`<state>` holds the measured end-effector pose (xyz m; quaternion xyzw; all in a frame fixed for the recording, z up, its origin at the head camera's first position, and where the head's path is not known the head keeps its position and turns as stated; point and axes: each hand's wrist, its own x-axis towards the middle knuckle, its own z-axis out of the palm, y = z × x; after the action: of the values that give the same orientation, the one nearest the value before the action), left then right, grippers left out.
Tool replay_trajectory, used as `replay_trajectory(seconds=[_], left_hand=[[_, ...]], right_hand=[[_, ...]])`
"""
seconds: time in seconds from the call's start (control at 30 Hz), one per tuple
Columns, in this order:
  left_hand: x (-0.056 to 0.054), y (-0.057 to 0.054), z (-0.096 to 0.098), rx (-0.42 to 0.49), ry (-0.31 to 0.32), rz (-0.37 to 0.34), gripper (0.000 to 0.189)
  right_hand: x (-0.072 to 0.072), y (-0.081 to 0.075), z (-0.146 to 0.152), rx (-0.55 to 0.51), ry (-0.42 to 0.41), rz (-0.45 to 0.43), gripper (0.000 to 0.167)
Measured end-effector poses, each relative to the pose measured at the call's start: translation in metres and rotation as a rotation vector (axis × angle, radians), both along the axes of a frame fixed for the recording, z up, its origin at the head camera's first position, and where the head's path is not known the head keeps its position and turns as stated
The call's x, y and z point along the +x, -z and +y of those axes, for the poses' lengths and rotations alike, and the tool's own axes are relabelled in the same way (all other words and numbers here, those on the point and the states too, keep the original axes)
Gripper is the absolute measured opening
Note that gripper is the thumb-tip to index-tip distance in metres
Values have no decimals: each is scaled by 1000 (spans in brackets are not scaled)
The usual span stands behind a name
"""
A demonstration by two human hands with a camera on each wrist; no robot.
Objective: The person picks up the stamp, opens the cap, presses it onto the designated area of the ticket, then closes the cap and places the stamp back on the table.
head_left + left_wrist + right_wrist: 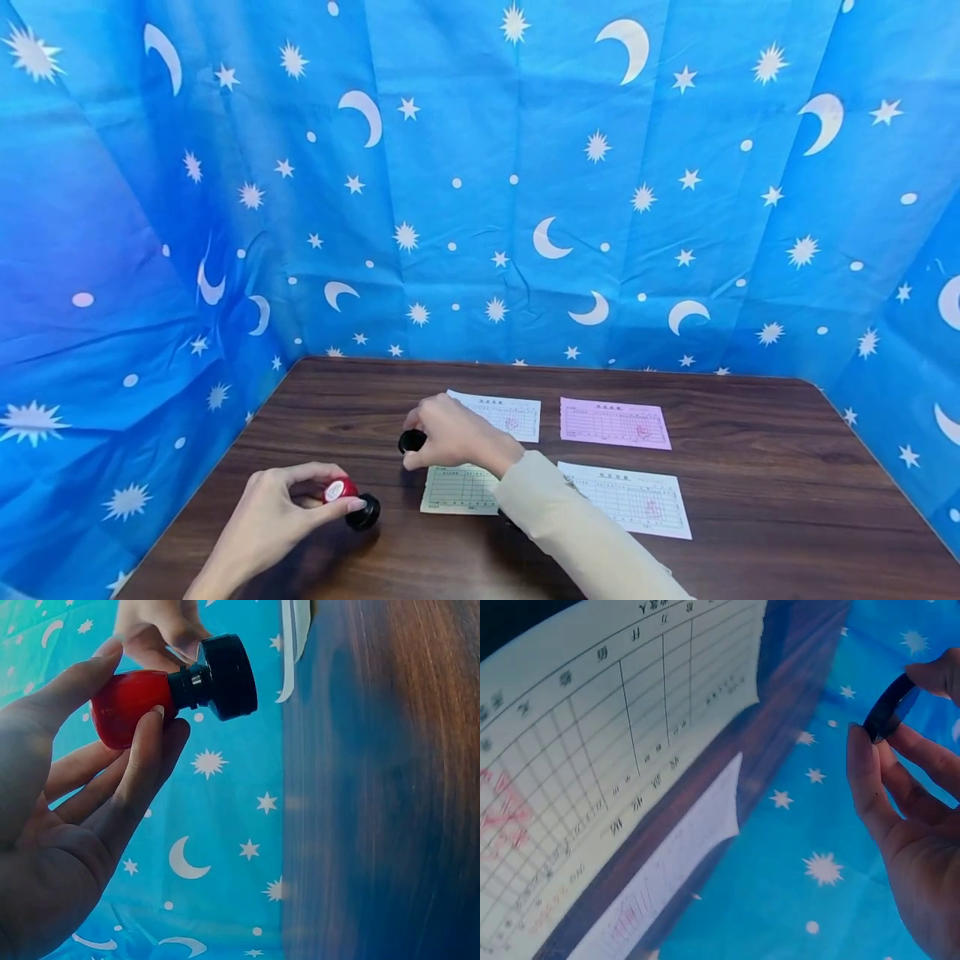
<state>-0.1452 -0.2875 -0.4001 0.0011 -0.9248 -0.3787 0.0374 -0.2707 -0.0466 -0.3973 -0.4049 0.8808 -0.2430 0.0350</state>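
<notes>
In the head view my left hand (262, 508) pinches the red handle of a round stamp (339, 490) between thumb and fingers. The stamp's black base (229, 679) points towards the table in the left wrist view. My right hand (453, 433) holds a black round cap (412, 442) by its edge, between thumb and fingertips. This cap (892, 705) appears as a thin, dark disc in the right wrist view. A green form slip (459, 490) lies below the right hand, partly covered by the sleeve. Red stamp marks (502, 814) show on the slip in the right wrist view.
On the dark wooden table (315, 400) lie a white slip (517, 408) at the back, a pink slip (615, 423) to its right and another white slip (637, 500) nearer. A dark object (507, 519) shows beneath the right sleeve. A blue curtain (480, 208) surrounds the table.
</notes>
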Motion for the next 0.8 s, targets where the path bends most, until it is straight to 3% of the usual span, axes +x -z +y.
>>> replay_trajectory(seconds=[0.3,0.57,0.63,0.8], left_hand=[[-3,-1,5,44,16,-5,48],[-3,-3,14,133,60,101,39],[-4,-4,16,156,79,117,38],[-9,-4,29,249,115,84,40]], right_hand=[[21,-14,29,-133,-57,66,38],[42,-21,57,-230,-23,-15,35],[45,-19,65,-250,-12,0,36],[53,-15,90,-320,17,98,36]])
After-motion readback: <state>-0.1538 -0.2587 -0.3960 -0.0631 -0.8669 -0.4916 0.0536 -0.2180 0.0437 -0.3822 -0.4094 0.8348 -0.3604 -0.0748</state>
